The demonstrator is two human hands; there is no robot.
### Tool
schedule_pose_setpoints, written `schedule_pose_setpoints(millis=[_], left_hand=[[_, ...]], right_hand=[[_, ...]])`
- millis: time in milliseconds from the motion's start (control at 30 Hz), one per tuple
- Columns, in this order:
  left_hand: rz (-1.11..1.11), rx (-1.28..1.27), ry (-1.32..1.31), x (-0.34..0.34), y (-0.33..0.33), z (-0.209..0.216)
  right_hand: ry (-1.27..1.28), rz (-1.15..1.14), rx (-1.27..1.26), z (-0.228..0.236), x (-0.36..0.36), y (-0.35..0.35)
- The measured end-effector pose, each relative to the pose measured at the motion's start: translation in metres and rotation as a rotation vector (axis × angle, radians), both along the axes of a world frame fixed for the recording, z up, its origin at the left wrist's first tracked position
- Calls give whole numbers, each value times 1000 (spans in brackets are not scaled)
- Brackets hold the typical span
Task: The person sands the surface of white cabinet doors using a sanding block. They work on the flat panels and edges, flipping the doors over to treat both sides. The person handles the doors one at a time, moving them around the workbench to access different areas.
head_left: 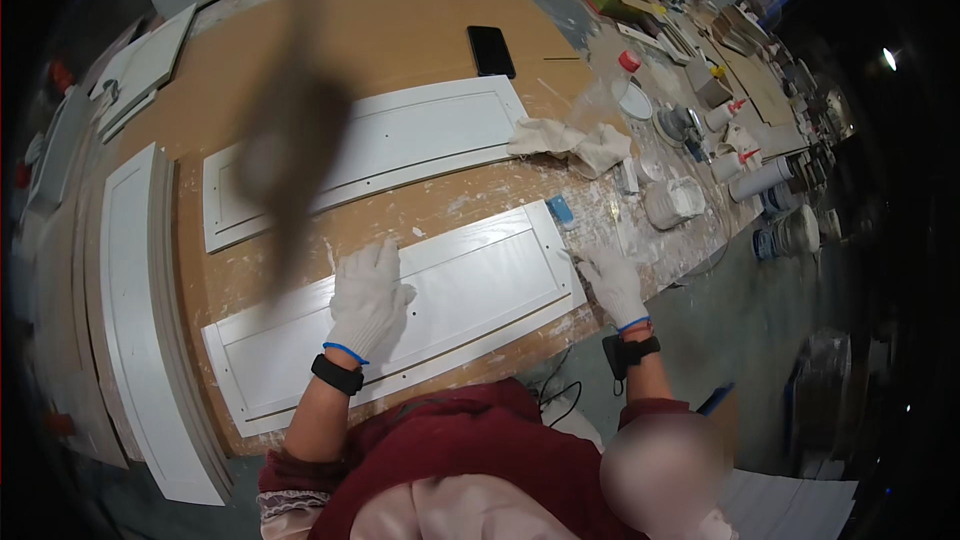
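A white framed panel (480, 285) with small dark holes lies at a slant on the brown work table, nearest to me. My left hand (366, 295), in a white knit glove with a blue cuff, rests flat on its upper long edge, fingers stretched out. At the panel's right end is my right hand (613, 285), gloved the same way. Its fingers are drawn together at the panel's corner; whatever they pinch is too small to make out. Just above that corner sits a small blue block (560, 210). A second white panel (430, 135) lies farther back, parallel to the first.
Stacked white panels (140, 330) stand along the left side. A crumpled cloth (570, 145) touches the far panel, with a black phone (491, 51) behind it. A white tub (675, 202), bottles and cans crowd the right. A dark blurred shape (295, 130) covers part of the far panel.
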State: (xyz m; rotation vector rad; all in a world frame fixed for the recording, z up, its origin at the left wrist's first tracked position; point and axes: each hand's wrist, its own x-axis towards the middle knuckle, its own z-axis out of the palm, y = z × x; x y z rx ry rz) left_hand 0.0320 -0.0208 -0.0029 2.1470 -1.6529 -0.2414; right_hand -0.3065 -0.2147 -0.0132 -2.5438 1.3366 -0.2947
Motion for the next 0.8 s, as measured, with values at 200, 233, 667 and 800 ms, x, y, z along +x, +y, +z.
schedule_pose_setpoints(millis=[200,233,667,800], left_hand=[[-3,37,-8,-1,-3,3],[4,21,-9,-1,-4,0],[-8,3,-34,-3,-3,-3],[22,39,-49,-3,-3,-2]], right_hand=[[-99,-19,-129,-12,20,-37],[-155,-43,-121,-7,31,-40],[101,-70,-148,-11,76,-59],[-100,11,-89,5,96,-33]])
